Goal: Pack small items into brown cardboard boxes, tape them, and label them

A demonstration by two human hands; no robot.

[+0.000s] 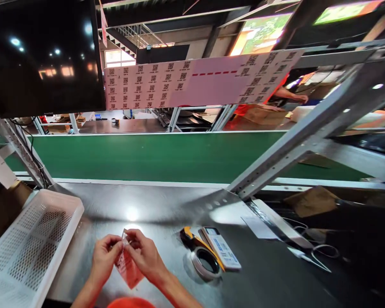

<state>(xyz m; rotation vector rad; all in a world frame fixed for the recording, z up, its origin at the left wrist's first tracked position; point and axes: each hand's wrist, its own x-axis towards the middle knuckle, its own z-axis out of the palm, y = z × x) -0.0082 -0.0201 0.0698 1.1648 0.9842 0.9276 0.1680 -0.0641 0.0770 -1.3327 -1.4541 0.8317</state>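
Note:
Both of my hands meet over the metal table, pinching the top edge of a small reddish, see-through plastic bag [130,269]. My left hand [105,256] grips the bag's left upper side between thumb and fingers. My right hand [146,254] is closed on the upper right side, its thumb pressed near the top. The bag hangs tilted below the fingers, one corner pointing down. Its contents, if any, cannot be made out. To the right of my hands lie a yellow and black tape dispenser [188,234] with a tape roll [206,263] and a flat white phone-like device [223,250].
A white perforated basket [73,203] stands at the left. Behind the metal table [115,201] runs a green conveyor belt [147,156]. A black monitor [45,60] and a board with printed codes [211,87] hang above. White cables [321,261] lie right; another person's arm [290,94] shows beyond.

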